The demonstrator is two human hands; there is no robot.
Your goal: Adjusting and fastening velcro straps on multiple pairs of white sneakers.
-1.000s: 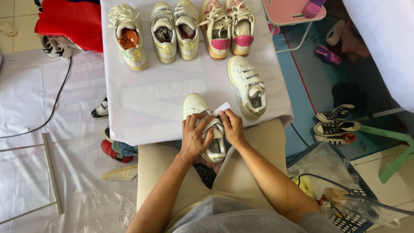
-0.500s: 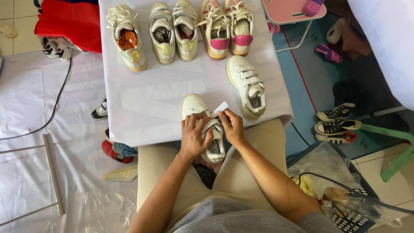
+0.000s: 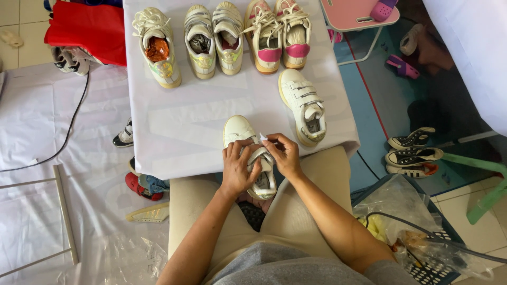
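A white strap sneaker [image 3: 240, 133] lies at the near edge of a white-covered table [image 3: 179, 126], its heel over my lap. My left hand [image 3: 237, 168] grips the shoe across its straps. My right hand [image 3: 283, 155] pinches a small white scrap [image 3: 263, 137] at the shoe's top strap. Its matching white strap sneaker [image 3: 303, 105] lies just to the right on the table.
Along the table's far edge stand a single pale sneaker [image 3: 157, 46], a cream pair [image 3: 214, 39] and a pink-trimmed pair [image 3: 278, 34]. Black high-tops [image 3: 412, 150] lie on the floor at right, a bag-filled basket [image 3: 412, 237] near my right elbow, red cloth [image 3: 87, 29] upper left.
The white scrap in my right hand has dropped closer to the strap, and both hands have closed in on the shoe. The shoe itself stays in place.
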